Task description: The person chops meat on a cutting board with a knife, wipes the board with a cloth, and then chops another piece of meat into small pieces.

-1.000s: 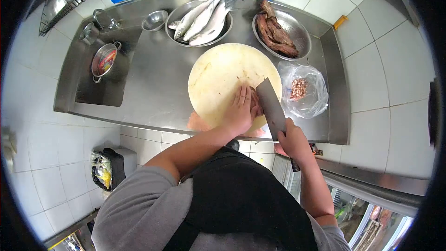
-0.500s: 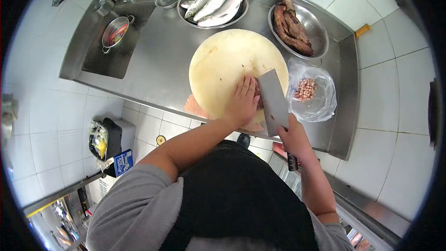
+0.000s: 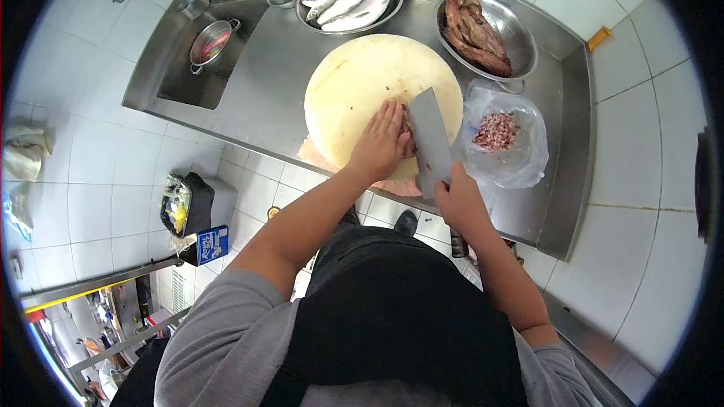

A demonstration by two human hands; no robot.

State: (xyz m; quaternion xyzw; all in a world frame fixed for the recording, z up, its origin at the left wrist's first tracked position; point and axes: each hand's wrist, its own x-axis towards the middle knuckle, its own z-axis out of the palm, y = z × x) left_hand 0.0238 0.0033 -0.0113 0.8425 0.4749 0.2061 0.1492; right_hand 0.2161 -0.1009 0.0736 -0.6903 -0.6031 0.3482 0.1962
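Observation:
A round pale cutting board [image 3: 343, 79] sits near the counter's front edge. On its right half lies a dark reddish piece of meat [image 3: 408, 144], mostly covered by my left hand [image 3: 379, 139], whose fingers and thumb hold it against the board. My right hand [image 3: 460, 200] is wrapped round the handle of a cleaver [image 3: 430, 139]. The broad grey blade stands along the right side of the meat, close to my left fingertips. Small dark scraps lie on the board above the meat.
To the right, a clear plastic bag [image 3: 520, 168] holds diced meat [image 3: 496, 132]. Behind stand a steel bowl [image 3: 520, 38] with browned meat strips [image 3: 475, 30] and a bowl with several silver fish [image 3: 362, 4]. A sink [image 3: 181, 90] with a metal pot [image 3: 210, 44] is at left.
The whole view has shifted slightly. My left hand still holds the meat, and the cleaver in my right hand remains beside it, its blade a little closer to upright.

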